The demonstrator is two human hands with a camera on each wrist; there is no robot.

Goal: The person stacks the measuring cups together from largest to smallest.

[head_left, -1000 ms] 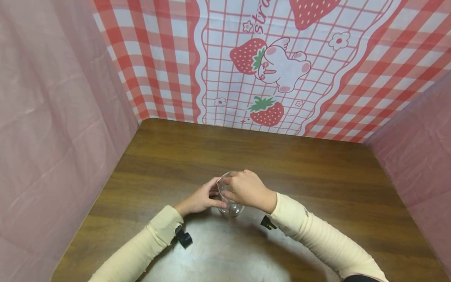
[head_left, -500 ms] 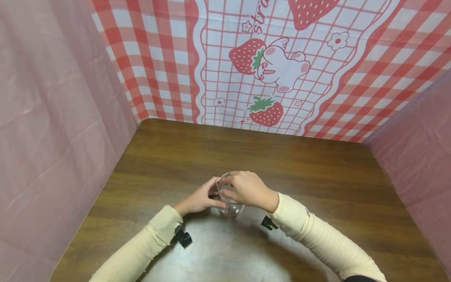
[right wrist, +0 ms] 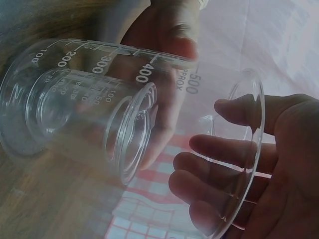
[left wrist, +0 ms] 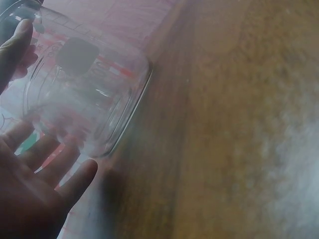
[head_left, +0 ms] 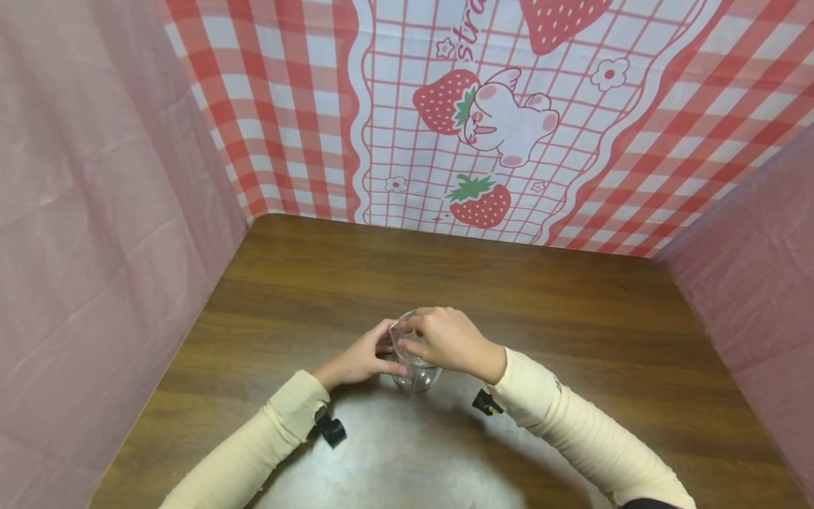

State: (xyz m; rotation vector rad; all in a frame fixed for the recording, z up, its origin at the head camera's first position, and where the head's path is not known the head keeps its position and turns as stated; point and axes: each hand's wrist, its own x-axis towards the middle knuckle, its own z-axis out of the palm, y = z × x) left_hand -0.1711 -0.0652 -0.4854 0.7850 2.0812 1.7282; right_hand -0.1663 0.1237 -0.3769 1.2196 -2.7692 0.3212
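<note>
A large clear glass beaker (head_left: pixel 416 379), marked up to 500, stands on the table. My left hand (head_left: pixel 361 362) grips its side, with the thumb (left wrist: pixel 21 37) on one face and the fingers spread round the other. Inside it sits a smaller beaker (right wrist: pixel 82 102), marked up to 100, low near the large one's base. My right hand (head_left: pixel 453 343) reaches over the large rim (right wrist: pixel 257 144). Its fingers (right wrist: pixel 227 152) are inside the mouth, loosely bent, apart from the small beaker's rim (right wrist: pixel 144 117), and hold nothing.
The brown wood-grain table (head_left: pixel 540 304) reaches back to a red-and-white strawberry cloth (head_left: pixel 305 127). Pink curtains (head_left: pixel 108 212) hang at both sides. Black straps with small cameras (head_left: pixel 331 428) sit on both wrists.
My right hand and wrist have shifted very slightly to the right, with the fingers still in the beaker's mouth. The left hand and the large beaker have stayed in place.
</note>
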